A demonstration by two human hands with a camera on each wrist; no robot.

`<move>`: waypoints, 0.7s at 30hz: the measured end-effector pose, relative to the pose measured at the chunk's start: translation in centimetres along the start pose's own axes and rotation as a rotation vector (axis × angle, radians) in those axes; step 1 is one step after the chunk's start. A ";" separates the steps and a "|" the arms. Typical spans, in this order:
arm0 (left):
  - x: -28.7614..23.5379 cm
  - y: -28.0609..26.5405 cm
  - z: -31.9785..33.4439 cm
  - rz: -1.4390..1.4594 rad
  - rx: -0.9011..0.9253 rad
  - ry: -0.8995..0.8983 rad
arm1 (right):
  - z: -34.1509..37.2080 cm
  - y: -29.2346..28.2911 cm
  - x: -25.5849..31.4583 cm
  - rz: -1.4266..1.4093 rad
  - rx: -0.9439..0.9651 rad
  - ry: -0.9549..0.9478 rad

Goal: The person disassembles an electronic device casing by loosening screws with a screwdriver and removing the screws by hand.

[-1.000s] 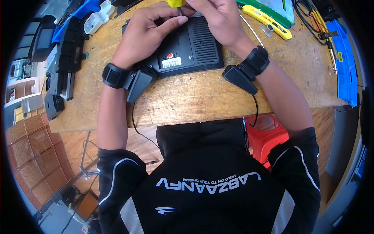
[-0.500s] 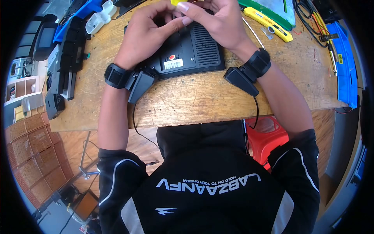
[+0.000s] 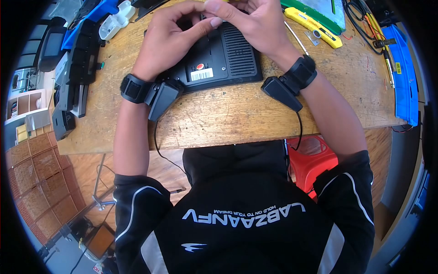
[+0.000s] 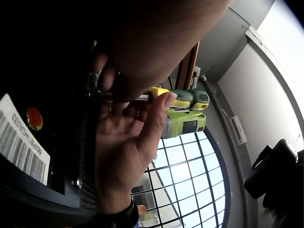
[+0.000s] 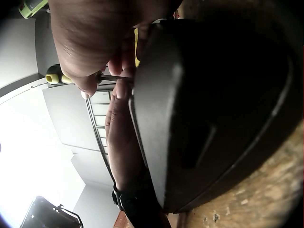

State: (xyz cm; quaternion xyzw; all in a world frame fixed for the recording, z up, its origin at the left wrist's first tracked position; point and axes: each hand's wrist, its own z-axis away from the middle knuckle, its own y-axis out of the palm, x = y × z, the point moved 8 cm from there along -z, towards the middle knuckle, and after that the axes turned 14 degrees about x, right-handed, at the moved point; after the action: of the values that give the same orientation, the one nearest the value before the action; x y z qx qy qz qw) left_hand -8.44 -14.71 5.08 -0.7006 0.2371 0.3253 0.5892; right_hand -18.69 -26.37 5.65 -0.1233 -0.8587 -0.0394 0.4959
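A black device (image 3: pixel 212 54) with a slotted vent, a barcode label and a red dot lies on the wooden table. My left hand (image 3: pixel 165 43) is over its far left part, thumb and fingers pinched around the thin metal shaft (image 5: pixel 111 77) of a screwdriver near its end. From the right, my right hand (image 3: pixel 264 34) holds the screwdriver, whose yellow and dark green handle (image 4: pixel 187 98) shows past the thumb in the left wrist view. The head view hides most of the tool behind my fingers, and the shaft's tip cannot be made out.
A yellow cutter (image 3: pixel 313 26) and a thin metal rod (image 3: pixel 297 40) lie right of the device. Blue trays (image 3: pixel 404 75), cables and tools line the right edge. Black cases (image 3: pixel 82 59) and a white container (image 3: pixel 117 20) stand at the left.
My right thumb has moved left and down toward my left fingers, and the yellow handle, visible between the hands earlier, is now almost hidden. The device has barely shifted.
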 end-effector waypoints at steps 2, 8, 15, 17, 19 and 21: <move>-0.2 0.0 0.0 -0.024 -0.006 0.045 | -0.1 -0.2 -0.4 0.030 0.022 -0.040; -1.3 0.2 0.1 0.179 0.008 -0.145 | 0.0 0.2 -0.3 -0.078 -0.019 -0.027; -0.1 -4.7 1.4 0.013 -0.233 -0.085 | 1.2 -4.0 -4.0 -0.329 -0.168 0.089; 0.5 -5.4 1.9 -0.072 -0.098 -0.163 | 1.2 -3.7 -3.0 -0.191 -0.186 0.096; 2.1 -5.6 2.7 -0.050 0.080 -0.186 | 1.4 -3.4 -3.1 0.001 -0.092 0.162; 3.6 -7.5 3.5 -0.137 0.041 -0.238 | 1.2 -2.6 -2.2 -0.005 -0.065 0.108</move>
State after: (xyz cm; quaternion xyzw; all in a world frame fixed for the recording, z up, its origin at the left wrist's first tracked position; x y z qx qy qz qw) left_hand -1.27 -9.60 7.20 -0.6596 0.1236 0.3600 0.6481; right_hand -19.31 -29.08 3.25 -0.1348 -0.8294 -0.0748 0.5370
